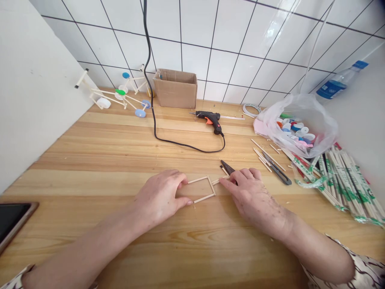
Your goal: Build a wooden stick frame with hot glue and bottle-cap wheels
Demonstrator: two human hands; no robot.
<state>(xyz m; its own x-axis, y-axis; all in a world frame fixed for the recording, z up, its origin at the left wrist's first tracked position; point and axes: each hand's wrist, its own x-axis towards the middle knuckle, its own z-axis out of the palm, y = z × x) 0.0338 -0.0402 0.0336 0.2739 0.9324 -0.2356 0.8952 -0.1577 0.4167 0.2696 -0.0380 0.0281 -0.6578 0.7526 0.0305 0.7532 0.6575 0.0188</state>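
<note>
My left hand (pixel 161 198) grips the left end of a rectangular frame of thin wooden sticks (pixel 198 188) lying on the wooden worktop (pixel 120 160), with fingertips on its upper stick and thumb on its lower one. My right hand (pixel 249 196) pinches a short wooden stick (pixel 220 180) joined to the frame's right end. A pointed black metal tool (pixel 227 167) juts from under my right fingers, and I cannot tell whether that hand holds it. Small stick pieces lie beside its tip.
Behind my hands lie a black hot glue gun (pixel 209 120) and its cord. A cardboard box (pixel 175 89) and stick models with bottle-cap wheels (pixel 116 96) stand at the back. To the right are a bag of bottle caps (pixel 296 128), chopstick bundles (pixel 343 184) and black-handled pliers (pixel 276 173).
</note>
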